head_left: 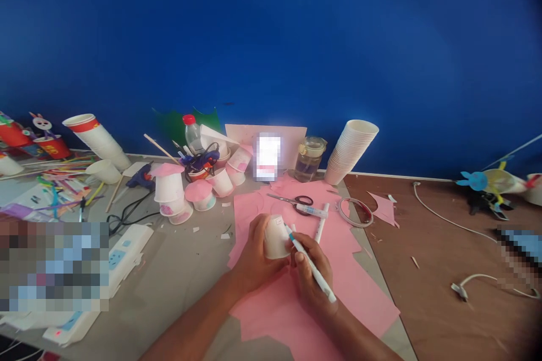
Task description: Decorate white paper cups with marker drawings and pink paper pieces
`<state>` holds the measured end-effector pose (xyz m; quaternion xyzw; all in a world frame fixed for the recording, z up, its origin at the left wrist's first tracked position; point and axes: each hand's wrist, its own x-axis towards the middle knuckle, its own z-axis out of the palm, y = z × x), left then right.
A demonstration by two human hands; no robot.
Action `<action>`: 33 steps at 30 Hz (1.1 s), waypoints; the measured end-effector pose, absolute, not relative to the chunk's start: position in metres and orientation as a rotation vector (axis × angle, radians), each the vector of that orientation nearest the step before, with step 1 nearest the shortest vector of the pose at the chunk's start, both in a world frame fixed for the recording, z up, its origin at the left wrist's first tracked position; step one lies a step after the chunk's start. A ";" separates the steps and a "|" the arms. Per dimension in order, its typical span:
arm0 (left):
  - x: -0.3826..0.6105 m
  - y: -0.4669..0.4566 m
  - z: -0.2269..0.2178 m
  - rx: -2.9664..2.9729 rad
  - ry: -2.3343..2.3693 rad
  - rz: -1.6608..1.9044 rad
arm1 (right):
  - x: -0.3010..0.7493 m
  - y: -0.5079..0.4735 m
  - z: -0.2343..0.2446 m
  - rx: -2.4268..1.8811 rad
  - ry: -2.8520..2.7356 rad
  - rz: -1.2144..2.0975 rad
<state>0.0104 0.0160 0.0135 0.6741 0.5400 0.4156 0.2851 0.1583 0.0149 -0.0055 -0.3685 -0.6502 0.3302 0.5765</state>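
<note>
the left hand (254, 256) is gripping a white paper cup (276, 241) over the pink paper (359, 287) on the grey surface (190, 276), while the right hand (312, 289) is holding a pen (311, 265) with its tip at the cup's side.

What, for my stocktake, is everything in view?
paper cup: 1, white, left hand
marker: 1, white and blue, right hand
paper: several, pink, under hands
scissors: 1, dark handles, beyond cup
tall cup stacks: 2, white, back
craft cups: several, white and pink, left
lit screen: 1, white, back
jar: 1, clear, back
bottle: 1, clear, back
glue gun: 1, blue, left
power strip: 1, white, left
craft clutter: uncounted, mixed, both sides
left hand: 1, bare, centre
right hand: 1, bare, centre
</note>
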 end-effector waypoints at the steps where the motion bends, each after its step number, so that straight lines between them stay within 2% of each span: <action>1: 0.010 0.016 0.013 1.801 1.445 1.107 | 0.159 0.015 -0.002 -0.825 -1.569 0.751; 6: 0.008 0.015 0.012 1.786 1.436 1.093 | 0.161 0.018 0.015 -0.612 -1.760 0.573; 11: 0.006 0.015 0.009 1.795 1.407 1.074 | 0.161 0.018 0.021 -0.547 -1.823 0.546; 19: 0.009 0.014 0.008 1.773 1.407 1.144 | 0.159 0.018 0.019 -0.617 -1.850 0.484; 33: 0.007 0.015 0.005 1.779 1.423 1.050 | 0.157 0.017 0.017 -0.652 -1.830 0.495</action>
